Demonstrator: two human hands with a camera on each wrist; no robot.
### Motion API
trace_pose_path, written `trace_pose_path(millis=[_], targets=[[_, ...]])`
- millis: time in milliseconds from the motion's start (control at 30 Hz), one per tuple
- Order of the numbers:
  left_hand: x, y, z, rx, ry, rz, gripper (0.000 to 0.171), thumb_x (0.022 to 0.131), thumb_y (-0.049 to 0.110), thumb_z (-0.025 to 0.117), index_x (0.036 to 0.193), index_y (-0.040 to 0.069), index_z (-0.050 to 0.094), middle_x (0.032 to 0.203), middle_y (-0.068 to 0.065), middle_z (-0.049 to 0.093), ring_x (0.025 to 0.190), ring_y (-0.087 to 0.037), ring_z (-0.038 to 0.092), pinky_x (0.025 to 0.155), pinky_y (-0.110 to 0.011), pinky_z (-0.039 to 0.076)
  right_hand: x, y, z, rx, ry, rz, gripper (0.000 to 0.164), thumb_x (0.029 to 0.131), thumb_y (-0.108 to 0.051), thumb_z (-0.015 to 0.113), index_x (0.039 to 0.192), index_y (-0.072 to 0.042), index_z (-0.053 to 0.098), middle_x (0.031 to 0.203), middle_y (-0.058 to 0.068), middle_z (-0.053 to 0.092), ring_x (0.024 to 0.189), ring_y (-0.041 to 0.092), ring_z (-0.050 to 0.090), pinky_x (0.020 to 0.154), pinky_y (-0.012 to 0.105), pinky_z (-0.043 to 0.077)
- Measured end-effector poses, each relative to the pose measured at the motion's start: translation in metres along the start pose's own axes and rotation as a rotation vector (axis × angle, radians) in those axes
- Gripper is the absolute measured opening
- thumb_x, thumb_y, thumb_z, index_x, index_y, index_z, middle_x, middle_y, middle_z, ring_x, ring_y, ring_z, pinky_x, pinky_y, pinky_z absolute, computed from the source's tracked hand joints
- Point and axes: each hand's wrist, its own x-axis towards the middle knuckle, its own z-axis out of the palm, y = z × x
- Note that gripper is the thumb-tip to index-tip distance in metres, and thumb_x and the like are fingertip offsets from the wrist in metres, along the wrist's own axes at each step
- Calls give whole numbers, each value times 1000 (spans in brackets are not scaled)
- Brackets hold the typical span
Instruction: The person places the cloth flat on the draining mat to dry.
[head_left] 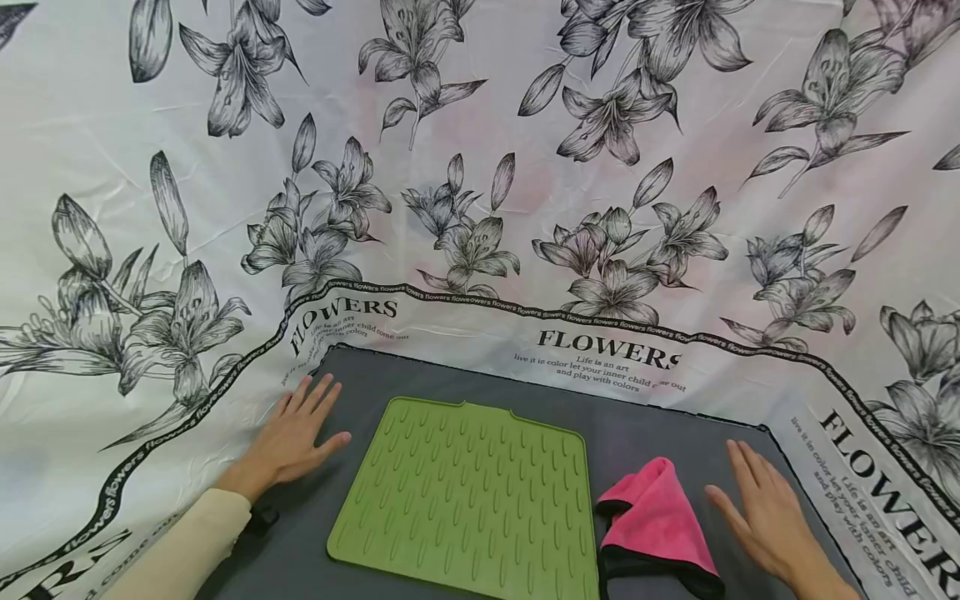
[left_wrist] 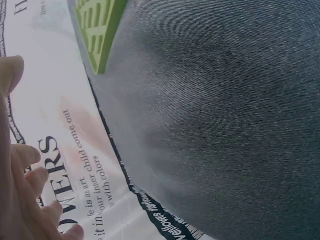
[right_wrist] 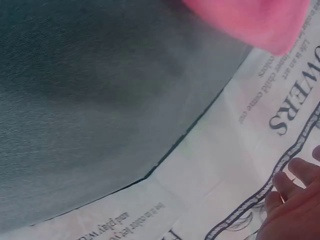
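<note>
A green ridged mat [head_left: 465, 492] lies flat on the grey tabletop, with a raised tab on its far edge. To its left my left hand [head_left: 296, 437] is held palm down with spread fingers, holding nothing. A pink cloth with black trim [head_left: 656, 521] sits bunched up at the mat's right edge. My right hand [head_left: 768, 508] is just right of the cloth, fingers straight and empty. One corner of the green mat [left_wrist: 100, 35] shows at the top of the left wrist view. In the right wrist view the pink cloth [right_wrist: 255, 20] fills the top edge.
A white curtain [head_left: 465, 208] printed with black lilies and "FLOWERS" lettering surrounds the back and sides of the grey table [head_left: 622, 417]. A small black object [head_left: 261, 521] is partly hidden beside my left wrist.
</note>
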Motion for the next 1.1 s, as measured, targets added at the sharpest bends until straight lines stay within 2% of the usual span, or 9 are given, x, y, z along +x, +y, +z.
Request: trace_pose_path(millis=[133, 267, 367, 467, 567, 667, 867, 1100], targets=[[3, 1, -4, -1, 45, 48, 93, 95, 66, 52, 162, 13, 16, 168, -11, 15, 154, -41, 10, 118, -64, 16, 6, -7, -3, 23, 8, -38, 89, 95, -33, 68, 161, -6, 15, 159, 30, 26, 141, 54, 28, 118, 66, 12], [6, 3, -8, 11, 91, 105, 98, 91, 66, 58, 160, 7, 21, 167, -13, 20, 152, -42, 19, 119, -60, 21, 10, -16, -7, 30, -24, -45, 98, 92, -38, 72, 161, -6, 11, 161, 29, 23, 148, 49, 22, 125, 48, -2], [7, 6, -12, 6, 93, 128, 102, 89, 65, 63, 159, 4, 22, 165, -16, 23, 151, -42, 22, 119, -58, 23, 14, -24, -12, 35, -73, -18, 104, 90, -45, 73, 162, -7, 8, 162, 28, 21, 149, 48, 20, 125, 47, -4], [7, 9, -17, -16, 75, 131, 104, 87, 64, 67, 159, 4, 22, 165, -17, 24, 151, -41, 23, 119, -57, 23, 18, -32, -17, 44, -131, 9, 108, 87, -50, 74, 162, -8, 8, 163, 27, 21, 147, 50, 23, 120, 63, 9], [7, 14, -21, -48, 61, 136, 104, 86, 61, 70, 160, 7, 22, 165, -14, 25, 151, -38, 23, 120, -56, 21, 21, -39, -20, 36, -169, 13, 109, 84, -53, 76, 161, -5, 16, 160, 27, 28, 141, 52, 32, 106, 72, 27], [7, 19, -24, -73, 50, 156, 103, 86, 58, 72, 160, 8, 22, 166, -12, 25, 152, -37, 23, 121, -54, 20, 22, -45, -22, 17, -187, -4, 106, 81, -55, 79, 157, -2, 27, 154, 27, 38, 135, 52, 40, 98, 69, 36], [8, 29, -25, -114, 6, 208, 99, 87, 49, 75, 160, 8, 22, 166, -11, 24, 151, -36, 26, 120, -55, 22, 20, -53, -20, 10, -226, -51, 98, 77, -56, 81, 147, 2, 45, 147, 25, 49, 127, 48, 52, 90, 68, 45], [6, 33, -15, -166, -71, 247, 95, 87, 36, 79, 159, 7, 24, 164, -13, 28, 149, -38, 29, 118, -58, 28, 17, -55, -8, 56, -286, -70, 96, 74, -55, 84, 144, 1, 50, 144, 23, 54, 123, 44, 58, 90, 63, 50]])
